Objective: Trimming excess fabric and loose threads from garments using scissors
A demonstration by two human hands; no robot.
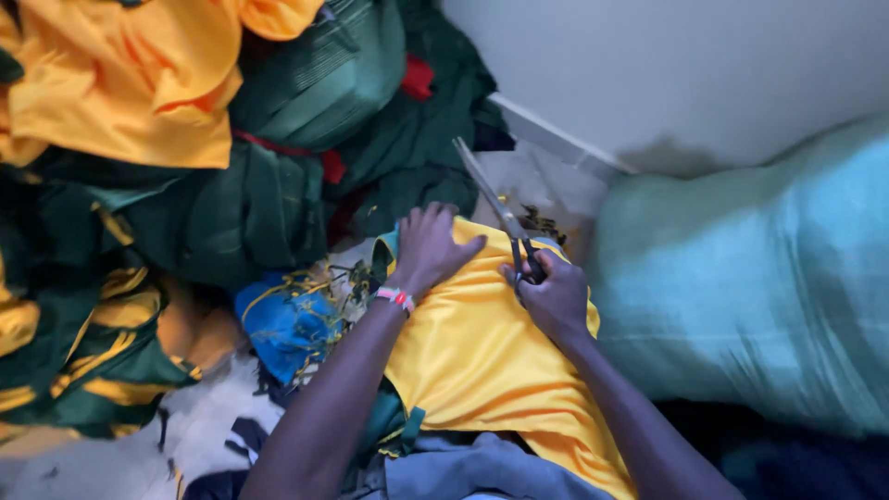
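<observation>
Dim, soft indoor light, no glare. Soft shadow on the wall [667,157] at upper right. Overall slightly soft focus; edges smeared, bottom right corner falls into dark.

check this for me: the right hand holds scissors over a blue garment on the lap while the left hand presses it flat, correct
Not quite: in the head view the garment is yellow, not blue. The right hand does hold the scissors over it, and the left hand presses it flat.

- White wall [685,65]: plain, evenly lit, at the far side.
- Pale baseboard [556,139]: runs slanting along the foot of that wall.
- Light floor [208,421]: well apart from the wall, littered with thread scraps, partly shadowed.
- Pale teal sack [759,278]: bulky, directly below the wall.
</observation>
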